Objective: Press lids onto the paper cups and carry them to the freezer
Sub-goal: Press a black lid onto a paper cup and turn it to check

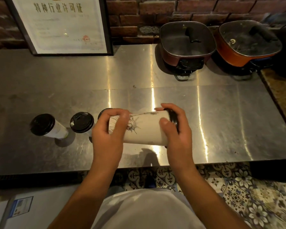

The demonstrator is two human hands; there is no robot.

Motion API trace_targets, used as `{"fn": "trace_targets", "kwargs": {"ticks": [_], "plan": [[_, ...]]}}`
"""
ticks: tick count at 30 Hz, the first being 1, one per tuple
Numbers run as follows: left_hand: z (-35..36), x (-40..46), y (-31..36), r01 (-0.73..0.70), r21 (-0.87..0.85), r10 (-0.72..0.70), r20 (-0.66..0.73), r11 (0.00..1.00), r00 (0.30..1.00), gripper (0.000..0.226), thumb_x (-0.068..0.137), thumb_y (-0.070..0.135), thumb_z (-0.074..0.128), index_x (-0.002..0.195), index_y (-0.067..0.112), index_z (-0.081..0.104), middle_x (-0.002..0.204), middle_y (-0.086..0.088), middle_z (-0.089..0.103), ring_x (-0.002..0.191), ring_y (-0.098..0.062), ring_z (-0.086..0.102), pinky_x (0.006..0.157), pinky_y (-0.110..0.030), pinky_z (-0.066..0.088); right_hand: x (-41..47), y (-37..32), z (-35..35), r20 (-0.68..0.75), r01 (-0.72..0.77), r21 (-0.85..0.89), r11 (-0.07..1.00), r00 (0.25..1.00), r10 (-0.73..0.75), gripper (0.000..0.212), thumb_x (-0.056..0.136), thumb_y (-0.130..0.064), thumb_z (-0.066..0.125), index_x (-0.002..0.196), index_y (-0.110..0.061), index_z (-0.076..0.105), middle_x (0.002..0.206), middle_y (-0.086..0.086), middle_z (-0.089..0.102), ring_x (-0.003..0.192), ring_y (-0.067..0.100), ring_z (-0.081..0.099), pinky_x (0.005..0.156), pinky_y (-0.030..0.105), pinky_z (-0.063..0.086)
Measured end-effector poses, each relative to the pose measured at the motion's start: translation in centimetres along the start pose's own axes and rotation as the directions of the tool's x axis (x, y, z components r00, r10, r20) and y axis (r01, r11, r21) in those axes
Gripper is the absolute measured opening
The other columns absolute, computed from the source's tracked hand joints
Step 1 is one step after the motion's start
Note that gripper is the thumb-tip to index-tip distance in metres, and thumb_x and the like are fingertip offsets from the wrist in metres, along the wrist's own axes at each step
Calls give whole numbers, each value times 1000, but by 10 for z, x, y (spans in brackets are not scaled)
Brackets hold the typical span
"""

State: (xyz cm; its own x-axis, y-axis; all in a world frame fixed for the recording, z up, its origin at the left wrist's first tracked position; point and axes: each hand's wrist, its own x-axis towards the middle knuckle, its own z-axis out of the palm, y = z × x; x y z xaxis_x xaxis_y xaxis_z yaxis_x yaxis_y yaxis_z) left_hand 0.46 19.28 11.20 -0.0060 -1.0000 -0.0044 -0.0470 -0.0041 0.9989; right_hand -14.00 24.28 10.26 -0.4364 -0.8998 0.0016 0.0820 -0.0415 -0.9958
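Observation:
I hold a tall white paper cup (147, 128) with a dark sketch print sideways above the steel counter (221, 121). My left hand (109, 131) wraps its base end. My right hand (177, 129) grips the other end, fingers over its black lid (172, 117). Two more lidded cups stand on the counter to the left, one at the far left (45, 125) and one nearer (82, 122). The black lid of a third cup (101, 113) peeks out behind my left hand.
Two square electric pots with glass lids stand at the back right, a dark red one (186, 45) and an orange one (248, 45). A framed certificate (61, 25) leans on the brick wall at back left. Patterned floor tiles (238, 192) lie below the counter's front edge.

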Motion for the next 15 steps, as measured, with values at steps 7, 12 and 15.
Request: {"fn": "trace_targets", "kwargs": {"ticks": [7, 12, 15], "plan": [[-2, 3, -5, 432, -141, -414, 141, 891, 899, 20, 95, 42, 65, 98, 23, 72, 94, 4, 73, 96, -18, 67, 74, -36, 55, 3, 4, -9, 111, 196, -190, 962, 978, -177, 36, 87, -31, 60, 121, -23, 64, 122, 0, 64, 109, 14, 63, 83, 25, 54], [-16, -4, -12, -322, 206, 241, 338, 924, 910, 26, 87, 35, 70, 111, 29, 64, 119, 8, 66, 114, -11, 63, 85, -18, 53, 17, -5, -13, 122, -467, 139, 873, 883, 453, 20, 95, -30, 59, 107, -26, 74, 104, 3, 73, 77, 14, 67, 49, 24, 44], [-24, -4, -16, -419, 311, 272, 420, 853, 866, 31, 87, 41, 70, 117, 34, 65, 123, 13, 63, 116, -8, 61, 86, -15, 53, 17, -3, -13, 120, -529, 151, 835, 848, 516, 22, 98, -26, 55, 101, -26, 77, 93, -1, 72, 76, 17, 66, 51, 28, 42]]}}
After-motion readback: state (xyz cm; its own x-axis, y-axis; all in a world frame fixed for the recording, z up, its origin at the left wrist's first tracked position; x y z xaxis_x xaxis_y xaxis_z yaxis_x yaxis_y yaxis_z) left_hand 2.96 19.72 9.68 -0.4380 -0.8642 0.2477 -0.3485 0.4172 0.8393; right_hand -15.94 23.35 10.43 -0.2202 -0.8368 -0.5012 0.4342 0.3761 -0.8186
